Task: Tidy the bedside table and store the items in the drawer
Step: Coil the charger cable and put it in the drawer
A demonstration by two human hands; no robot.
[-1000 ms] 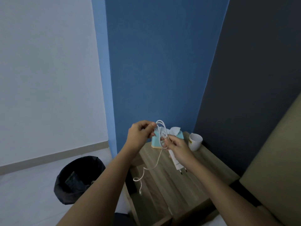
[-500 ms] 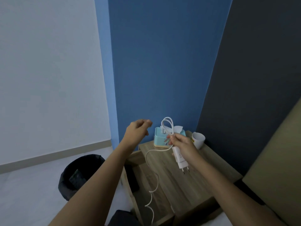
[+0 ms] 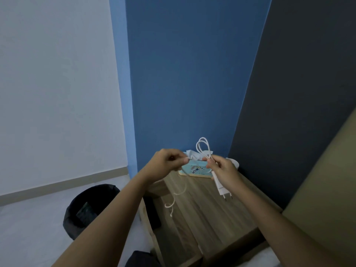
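Observation:
My right hand [image 3: 223, 170] grips a white charger plug [image 3: 221, 186] together with loops of its white cable [image 3: 202, 148] that stand up above the fingers. My left hand [image 3: 166, 163] pinches the same cable a little to the left; the loose end [image 3: 172, 204] dangles below it over the wooden bedside table [image 3: 208, 214]. Both hands hover above the table's back part. Behind them a light blue tissue box [image 3: 194, 169] sits on the table, and a white cup [image 3: 235, 163] peeks out behind my right hand.
The drawer [image 3: 169, 234] stands pulled out on the table's left side. A black bin [image 3: 88, 209] sits on the floor to the left. Blue and dark walls close off the back, and a tan headboard [image 3: 327, 189] rises at the right.
My left hand has come back to the cable and pinched it near my right hand. The dangling end has been drawn up and hangs shorter than half a second ago.

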